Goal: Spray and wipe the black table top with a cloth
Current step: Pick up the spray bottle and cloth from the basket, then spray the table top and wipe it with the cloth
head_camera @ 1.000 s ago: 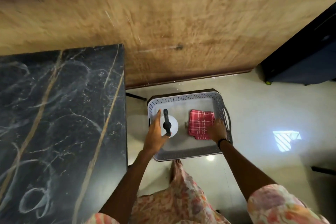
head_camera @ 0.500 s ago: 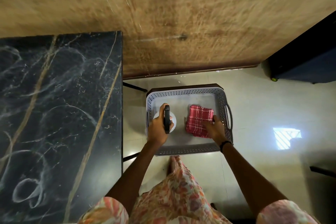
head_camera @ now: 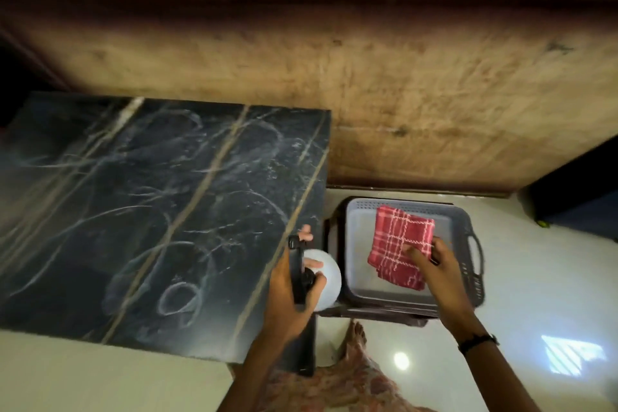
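Observation:
The black marble-patterned table top (head_camera: 150, 211) fills the left, streaked with pale smears and gold veins. My left hand (head_camera: 287, 298) grips a white spray bottle (head_camera: 326, 281) with a black trigger head, held over the table's right edge. My right hand (head_camera: 438, 264) pinches the folded red checked cloth (head_camera: 399, 244), lifted a little above the grey basket (head_camera: 468, 244) that stands right of the table.
The basket rests on a low dark stool (head_camera: 378, 313) on the pale tiled floor (head_camera: 535, 278). A wooden wall panel (head_camera: 368, 84) runs behind. A dark cabinet (head_camera: 582, 191) stands at the far right. My foot (head_camera: 356, 336) shows below the stool.
My left hand lifted the spray bottle out of the basket and carried it left to the table's edge. My right hand closed on the cloth and raised it. The view swung left.

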`<action>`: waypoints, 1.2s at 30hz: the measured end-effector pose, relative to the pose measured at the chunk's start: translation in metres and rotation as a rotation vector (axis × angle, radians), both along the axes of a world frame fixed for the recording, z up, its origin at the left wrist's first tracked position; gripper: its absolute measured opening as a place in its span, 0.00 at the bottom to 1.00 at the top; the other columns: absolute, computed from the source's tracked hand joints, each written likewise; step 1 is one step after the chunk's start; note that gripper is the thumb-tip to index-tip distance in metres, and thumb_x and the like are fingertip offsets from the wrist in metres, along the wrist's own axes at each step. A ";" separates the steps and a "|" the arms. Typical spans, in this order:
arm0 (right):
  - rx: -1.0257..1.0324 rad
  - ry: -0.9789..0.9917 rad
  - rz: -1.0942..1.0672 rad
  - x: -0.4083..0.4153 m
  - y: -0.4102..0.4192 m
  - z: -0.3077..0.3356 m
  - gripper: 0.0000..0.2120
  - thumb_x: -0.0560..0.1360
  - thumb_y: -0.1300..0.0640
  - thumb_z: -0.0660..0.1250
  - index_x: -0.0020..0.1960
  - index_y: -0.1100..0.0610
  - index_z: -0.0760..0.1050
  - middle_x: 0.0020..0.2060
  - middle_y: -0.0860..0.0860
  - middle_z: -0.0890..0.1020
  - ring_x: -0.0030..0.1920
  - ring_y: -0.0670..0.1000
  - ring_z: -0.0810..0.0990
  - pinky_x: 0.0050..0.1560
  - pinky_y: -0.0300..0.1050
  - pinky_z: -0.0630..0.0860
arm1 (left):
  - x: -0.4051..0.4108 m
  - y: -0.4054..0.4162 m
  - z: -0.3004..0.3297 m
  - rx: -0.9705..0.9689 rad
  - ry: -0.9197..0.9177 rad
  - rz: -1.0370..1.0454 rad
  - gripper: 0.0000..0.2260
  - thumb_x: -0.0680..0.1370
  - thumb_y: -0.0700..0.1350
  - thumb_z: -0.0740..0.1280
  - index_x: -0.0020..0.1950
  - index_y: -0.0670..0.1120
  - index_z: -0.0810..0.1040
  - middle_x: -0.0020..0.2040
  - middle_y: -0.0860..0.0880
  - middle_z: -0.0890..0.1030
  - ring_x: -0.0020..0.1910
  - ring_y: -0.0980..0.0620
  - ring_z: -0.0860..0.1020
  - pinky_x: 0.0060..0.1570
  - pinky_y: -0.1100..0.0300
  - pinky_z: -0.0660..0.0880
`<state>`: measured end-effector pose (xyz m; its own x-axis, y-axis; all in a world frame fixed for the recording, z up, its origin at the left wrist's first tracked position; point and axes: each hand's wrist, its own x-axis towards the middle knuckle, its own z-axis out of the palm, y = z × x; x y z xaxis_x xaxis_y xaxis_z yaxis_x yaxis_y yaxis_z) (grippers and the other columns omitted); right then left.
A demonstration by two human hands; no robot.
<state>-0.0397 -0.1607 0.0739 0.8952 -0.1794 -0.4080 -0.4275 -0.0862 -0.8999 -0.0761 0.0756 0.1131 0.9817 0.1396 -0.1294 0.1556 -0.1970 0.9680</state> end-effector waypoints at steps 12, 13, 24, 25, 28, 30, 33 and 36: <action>0.076 0.146 0.334 -0.062 0.338 -0.014 0.07 0.75 0.59 0.69 0.53 0.55 0.77 0.49 0.54 0.84 0.47 0.53 0.84 0.47 0.51 0.81 | -0.124 0.304 -0.005 0.117 0.087 0.338 0.10 0.67 0.38 0.65 0.47 0.46 0.78 0.32 0.49 0.77 0.29 0.50 0.75 0.35 0.48 0.75; 0.074 0.164 0.364 -0.066 0.365 -0.018 0.07 0.75 0.59 0.69 0.53 0.55 0.77 0.49 0.54 0.84 0.46 0.52 0.84 0.44 0.48 0.80 | -0.132 0.326 -0.008 0.142 0.101 0.356 0.08 0.68 0.39 0.66 0.45 0.44 0.78 0.29 0.50 0.76 0.27 0.50 0.73 0.32 0.48 0.74; 0.371 0.254 0.448 -0.045 0.540 -0.016 0.13 0.76 0.59 0.68 0.59 0.59 0.74 0.53 0.56 0.82 0.54 0.55 0.81 0.56 0.51 0.79 | -0.161 0.431 -0.026 0.196 0.209 0.445 0.04 0.74 0.35 0.68 0.41 0.42 0.77 0.27 0.49 0.73 0.26 0.48 0.70 0.30 0.53 0.71; 0.341 0.278 0.465 -0.040 0.542 -0.021 0.14 0.77 0.60 0.67 0.61 0.60 0.73 0.55 0.56 0.81 0.55 0.56 0.81 0.57 0.51 0.78 | -0.160 0.432 -0.027 0.189 0.216 0.445 0.05 0.75 0.36 0.68 0.39 0.44 0.76 0.27 0.48 0.72 0.26 0.48 0.70 0.30 0.52 0.71; 0.038 0.291 0.573 -0.032 0.540 -0.037 0.13 0.77 0.61 0.64 0.61 0.62 0.73 0.56 0.58 0.81 0.54 0.56 0.81 0.55 0.49 0.78 | -0.154 0.431 -0.034 0.209 0.242 0.410 0.06 0.75 0.38 0.68 0.38 0.46 0.76 0.27 0.47 0.73 0.27 0.48 0.70 0.31 0.53 0.70; -0.128 0.250 0.537 -0.033 0.532 -0.042 0.12 0.77 0.61 0.64 0.60 0.62 0.73 0.54 0.57 0.81 0.51 0.55 0.81 0.55 0.51 0.78 | -0.148 0.430 -0.037 0.218 0.270 0.377 0.04 0.75 0.39 0.68 0.40 0.44 0.77 0.28 0.47 0.73 0.28 0.48 0.69 0.33 0.53 0.70; -0.242 0.124 0.436 -0.045 0.510 -0.037 0.13 0.78 0.63 0.63 0.61 0.63 0.71 0.52 0.57 0.79 0.50 0.55 0.78 0.51 0.48 0.75 | -0.136 0.425 -0.041 0.235 0.311 0.339 0.04 0.75 0.39 0.67 0.40 0.41 0.76 0.29 0.46 0.73 0.29 0.48 0.69 0.35 0.52 0.70; -0.333 0.065 0.478 -0.059 0.488 -0.040 0.12 0.78 0.63 0.61 0.61 0.62 0.72 0.51 0.55 0.79 0.50 0.53 0.76 0.45 0.40 0.68 | -0.120 0.417 -0.045 0.309 0.366 0.247 0.04 0.74 0.37 0.67 0.40 0.37 0.77 0.33 0.40 0.77 0.31 0.44 0.71 0.37 0.50 0.72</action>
<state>-0.0984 0.3271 0.0339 0.8834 0.1100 -0.4555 -0.3250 -0.5564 -0.7647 -0.1962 0.4931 0.0680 0.8132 0.4467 -0.3731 0.5496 -0.3785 0.7447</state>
